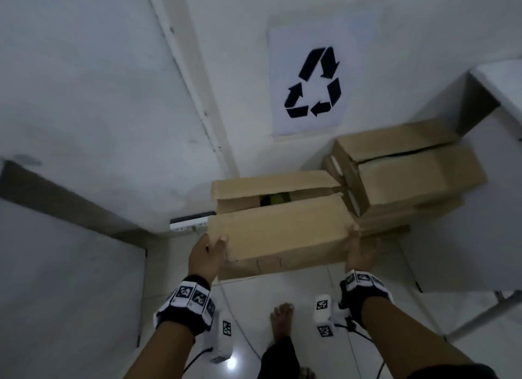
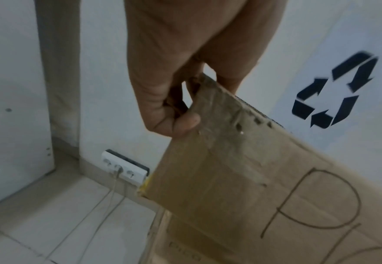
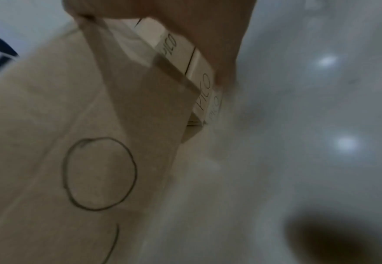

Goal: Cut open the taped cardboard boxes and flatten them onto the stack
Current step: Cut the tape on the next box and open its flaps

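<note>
A brown cardboard box (image 1: 279, 232) with loose flaps hangs above the floor between my hands. Something yellow-green (image 1: 275, 200) shows in the gap between its flaps. My left hand (image 1: 210, 251) grips its left edge. In the left wrist view thumb and fingers (image 2: 185, 123) pinch a corner of the cardboard (image 2: 242, 178), which bears handwritten letters. My right hand (image 1: 357, 248) holds the right edge. The blurred right wrist view shows the cardboard (image 3: 72, 142) with a drawn circle. Against the wall on the right lies the stack of cardboard boxes (image 1: 409, 175).
A recycling sign (image 1: 313, 82) hangs on the wall above the stack. A white wall socket (image 1: 189, 224) with cables sits low behind the box. White furniture stands left (image 1: 56, 265) and right (image 1: 502, 82). My bare foot (image 1: 281, 319) is on the tiled floor. White PICO cartons (image 3: 199, 84) lie by the stack.
</note>
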